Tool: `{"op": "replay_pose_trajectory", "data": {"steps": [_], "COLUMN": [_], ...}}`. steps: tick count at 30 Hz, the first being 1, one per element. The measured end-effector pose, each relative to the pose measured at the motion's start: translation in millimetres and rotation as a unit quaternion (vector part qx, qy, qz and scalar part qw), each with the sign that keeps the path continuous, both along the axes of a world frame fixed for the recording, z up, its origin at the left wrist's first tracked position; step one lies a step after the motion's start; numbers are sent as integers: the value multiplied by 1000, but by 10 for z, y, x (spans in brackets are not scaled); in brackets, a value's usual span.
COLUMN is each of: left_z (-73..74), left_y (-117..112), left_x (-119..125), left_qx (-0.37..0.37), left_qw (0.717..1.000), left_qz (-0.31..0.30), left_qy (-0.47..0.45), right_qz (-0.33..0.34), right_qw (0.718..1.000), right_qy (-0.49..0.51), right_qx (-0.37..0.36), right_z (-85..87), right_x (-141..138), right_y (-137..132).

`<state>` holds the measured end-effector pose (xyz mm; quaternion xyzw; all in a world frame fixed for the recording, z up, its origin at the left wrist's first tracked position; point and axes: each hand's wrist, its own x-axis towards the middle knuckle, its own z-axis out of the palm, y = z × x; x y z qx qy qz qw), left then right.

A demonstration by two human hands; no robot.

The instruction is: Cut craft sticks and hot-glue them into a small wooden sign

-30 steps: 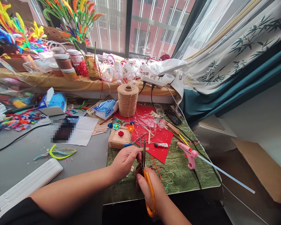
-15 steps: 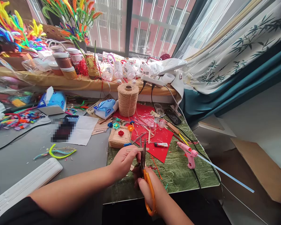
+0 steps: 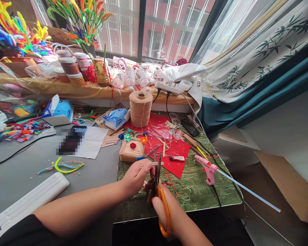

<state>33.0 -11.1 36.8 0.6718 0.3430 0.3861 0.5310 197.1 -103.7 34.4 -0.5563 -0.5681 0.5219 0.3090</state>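
My left hand [image 3: 135, 177] pinches a flat wooden stick [image 3: 147, 164], held level above the green mat [image 3: 195, 188]. My right hand [image 3: 166, 208] grips orange-handled scissors [image 3: 161, 194]; their blades point up and close around the stick's right end. Just beyond the hands sits a small twine-wrapped box [image 3: 131, 150] with a red flower on top. A red paper sheet [image 3: 174, 147] lies under scraps, sticks and a lighter [image 3: 176, 158].
A pink glue gun [image 3: 207, 168] with a long clear stick stands to the right. A twine spool [image 3: 140, 108], tissue packs [image 3: 116, 118], a white case [image 3: 28, 201], pipe cleaners [image 3: 64, 167] and jars crowd the desk and sill. The table edge drops off at right.
The scissors and both hands have barely shifted; the blades stay on the stick's end.
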Motion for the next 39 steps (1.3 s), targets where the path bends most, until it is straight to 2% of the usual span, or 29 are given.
{"op": "replay_pose_trajectory", "data": {"steps": [8, 16, 22, 30, 39], "left_z": [-25, -13, -1, 16, 22], "left_y": [2, 8, 20, 15, 15], "left_x": [-8, 2, -4, 6, 16], "left_qx": [7, 2, 9, 16, 10], "left_qw": [1000, 1000, 1000, 999, 999], "left_qz": [0, 2, 6, -2, 2], "left_qy": [3, -5, 29, 35, 38], "right_qz": [14, 17, 18, 4, 3], "right_qw": [1000, 1000, 999, 997, 997], "right_qy": [-9, 0, 0, -50, -69], "right_qx": [1, 16, 29, 52, 38], "right_z": [70, 3, -88, 9, -74], "right_x": [7, 24, 29, -15, -62], "right_y": [32, 21, 9, 5, -16]}}
